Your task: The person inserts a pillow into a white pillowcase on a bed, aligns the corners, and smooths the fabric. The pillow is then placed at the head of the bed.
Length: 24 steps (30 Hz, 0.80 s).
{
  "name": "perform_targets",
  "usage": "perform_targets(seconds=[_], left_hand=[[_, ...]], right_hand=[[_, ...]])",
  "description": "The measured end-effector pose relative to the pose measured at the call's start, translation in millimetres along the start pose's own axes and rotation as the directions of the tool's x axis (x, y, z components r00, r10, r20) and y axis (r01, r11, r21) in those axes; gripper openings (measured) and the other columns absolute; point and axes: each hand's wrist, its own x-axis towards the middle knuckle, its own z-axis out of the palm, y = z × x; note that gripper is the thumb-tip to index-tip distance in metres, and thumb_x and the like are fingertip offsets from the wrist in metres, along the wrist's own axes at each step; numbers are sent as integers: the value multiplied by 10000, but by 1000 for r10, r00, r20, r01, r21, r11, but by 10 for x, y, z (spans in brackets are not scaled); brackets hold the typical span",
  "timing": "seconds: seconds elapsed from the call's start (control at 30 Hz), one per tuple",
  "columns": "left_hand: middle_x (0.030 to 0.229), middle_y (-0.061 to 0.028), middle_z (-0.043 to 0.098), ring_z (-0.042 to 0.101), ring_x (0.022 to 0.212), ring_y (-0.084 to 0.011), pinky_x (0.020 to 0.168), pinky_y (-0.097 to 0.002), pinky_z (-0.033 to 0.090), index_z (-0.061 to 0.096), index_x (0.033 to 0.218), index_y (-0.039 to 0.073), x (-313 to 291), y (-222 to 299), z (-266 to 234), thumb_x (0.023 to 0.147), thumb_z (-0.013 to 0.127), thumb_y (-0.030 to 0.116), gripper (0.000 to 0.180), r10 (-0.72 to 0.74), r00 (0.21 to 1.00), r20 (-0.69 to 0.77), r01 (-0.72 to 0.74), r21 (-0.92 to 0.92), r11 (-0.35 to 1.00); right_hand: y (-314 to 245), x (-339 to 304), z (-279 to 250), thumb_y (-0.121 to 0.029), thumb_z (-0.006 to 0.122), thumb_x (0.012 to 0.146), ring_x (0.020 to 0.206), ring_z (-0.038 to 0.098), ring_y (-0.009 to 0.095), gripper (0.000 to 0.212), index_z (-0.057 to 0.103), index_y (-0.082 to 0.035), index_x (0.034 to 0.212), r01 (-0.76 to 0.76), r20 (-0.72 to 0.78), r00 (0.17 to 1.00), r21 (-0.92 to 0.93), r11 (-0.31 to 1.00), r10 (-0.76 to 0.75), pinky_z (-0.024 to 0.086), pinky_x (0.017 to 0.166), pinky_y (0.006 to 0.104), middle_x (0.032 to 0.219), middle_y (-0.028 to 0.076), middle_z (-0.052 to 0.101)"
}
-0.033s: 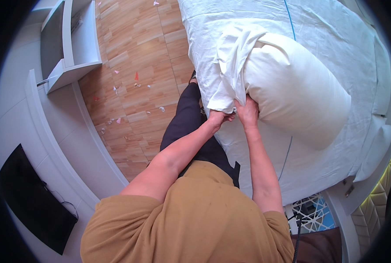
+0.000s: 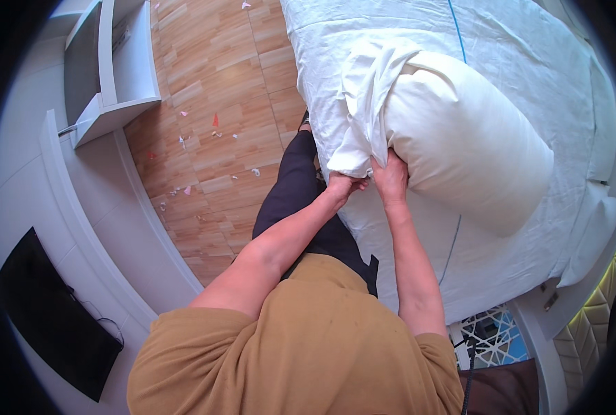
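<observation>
A plump white pillow (image 2: 470, 142) lies on the bed, with a loose white pillowcase (image 2: 367, 97) bunched over its left end. My left hand (image 2: 344, 187) is closed on the lower edge of the pillowcase, close to the bed's side. Right beside it, my right hand (image 2: 391, 178) grips the case's cloth against the pillow's near left corner; its fingertips are partly hidden under the fabric. The far part of the case is crumpled in folds along the pillow's end.
The bed (image 2: 550, 62) has a white sheet with a blue line across it. Small paper scraps (image 2: 216, 120) litter the wooden floor (image 2: 211, 55) at left. A white shelf unit (image 2: 135, 55) and a black television (image 2: 56, 318) stand along the left wall. A lattice panel (image 2: 491, 339) is at lower right.
</observation>
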Motion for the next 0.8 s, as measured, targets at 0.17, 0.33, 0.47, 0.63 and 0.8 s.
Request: perform_targets(seconds=[0.17,0.33,0.47,0.63,0.8], left_hand=[[907,-168,644,657,738,-253,616,-358,554,583,1074,-31,140,63,-60,894,536,-7,188,116,990,75,-103,-160,982],[984,-136,648,648,780,-206,642,-330,536,584,1122,17,104,189,387,923,549,102,219,22,999,31,-12,-280,960],[963,-114,655,641,750,-191,621,-316,526,589,1116,26,182,-26,422,914,563,121,225,64,996,64,-54,-137,989],[895,-104,659,629,673,-188,562,-308,514,606,1078,32,308,-121,494,900,571,118,201,275,961,9,-275,75,959],[828,-94,663,617,596,-185,504,-299,503,622,1041,39,345,-15,450,885,579,114,178,317,948,7,-300,346,889]], right_hand=[[50,-168,-14,-96,662,752,919,600,416,329,577,4,1054,174,-245,947,-158,972,-209,472,786,472,978,229,632],[58,-172,29,-105,661,758,940,597,410,358,568,-12,1090,64,-282,956,-56,996,-77,476,808,471,1019,225,625],[-29,-174,18,-153,675,770,933,599,414,375,569,-14,1101,11,-252,968,26,1000,-4,478,807,464,1010,226,630],[-33,-132,-48,-152,688,770,908,597,412,354,571,0,1068,48,-215,974,-115,992,-73,471,801,476,972,220,630],[333,-37,-35,-104,680,744,923,597,387,297,584,-29,1014,149,-322,911,-327,933,-258,481,782,463,942,215,617]])
